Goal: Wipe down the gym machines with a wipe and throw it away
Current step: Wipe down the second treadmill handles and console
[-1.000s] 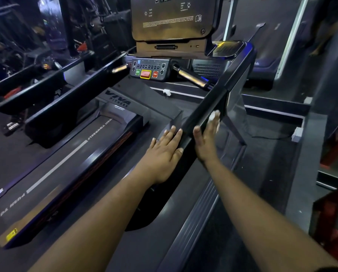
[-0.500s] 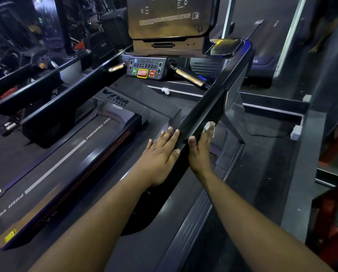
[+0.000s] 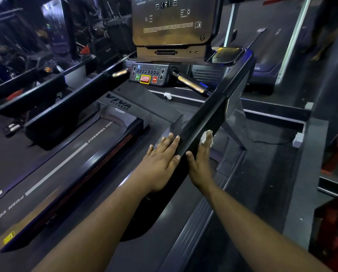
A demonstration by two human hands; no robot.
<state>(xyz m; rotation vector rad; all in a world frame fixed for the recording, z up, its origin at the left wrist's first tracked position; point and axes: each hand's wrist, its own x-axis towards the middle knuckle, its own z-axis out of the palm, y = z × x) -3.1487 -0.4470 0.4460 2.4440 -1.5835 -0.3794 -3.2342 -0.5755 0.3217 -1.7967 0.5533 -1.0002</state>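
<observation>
White wipe [image 3: 205,138]: crumpled under the right hand's fingertips, pressed against the outer face of the treadmill's right side rail [image 3: 207,116], about midway along it.
Right hand [image 3: 200,163]: fingers straight and close together, flat on the rail's outer side, thumb up near the top edge; pressing the wipe, not pinching it as far as the view shows.
Left hand [image 3: 162,160]: fingers straight and slightly spread, resting flat on the rail's inner side just across from the right hand; holds nothing.
Change: over the last second the right hand and wipe have slid back down the rail toward the person; wipe sat higher up the rail a second ago. Left hand has stayed on about the same spot. Camera has tilted up a bit, so more of the console screen [image 3: 172,20] shows.
Meaning: looks like a return stroke on the rail's outer face; wiping in progress, this stretch covered. Top and inner face of the rail: cannot tell if done.
Left to do, by judgement: control panel [image 3: 147,75] with its red and green buttons, metal grip bars [image 3: 191,83], far rail, other machines to the left, then bin the wipe. No bin in view.
Around: belt [image 3: 70,163] with white stripe lies left of the rail, floor well below on the right.
</observation>
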